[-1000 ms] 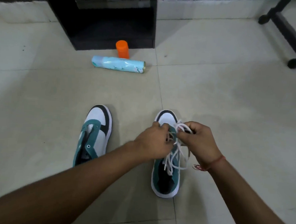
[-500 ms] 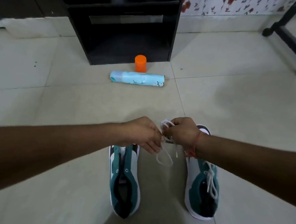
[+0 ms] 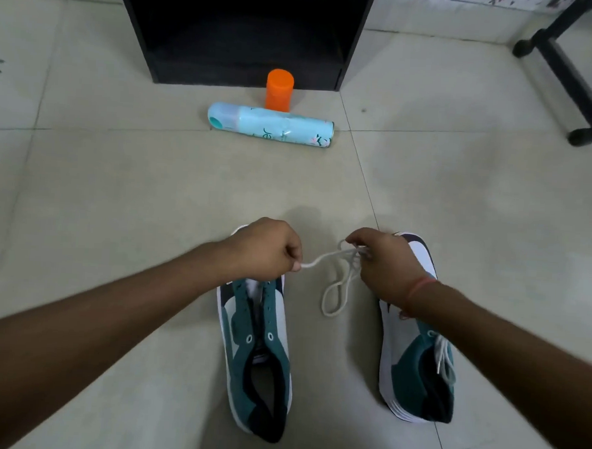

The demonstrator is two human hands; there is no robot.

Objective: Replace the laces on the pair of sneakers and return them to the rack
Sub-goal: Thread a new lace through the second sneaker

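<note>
Both hands have pulled apart since before. Left hand (image 3: 267,248) pinches one end of the white lace (image 3: 336,281); right hand (image 3: 382,259) grips its bunched loops.

The tiled floor (image 3: 117,197) carries two teal sneakers (image 3: 257,352), a lying spray can (image 3: 269,125), an upright orange cap (image 3: 279,89) and a black rack (image 3: 246,33).

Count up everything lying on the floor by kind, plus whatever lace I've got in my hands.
Sneakers: 2, left sneaker unlaced, right sneaker laced
Loose white lace: 1, between left hand and right hand
Spray can: 1, lying down
Orange cap: 1, upright
Total: 5
</note>
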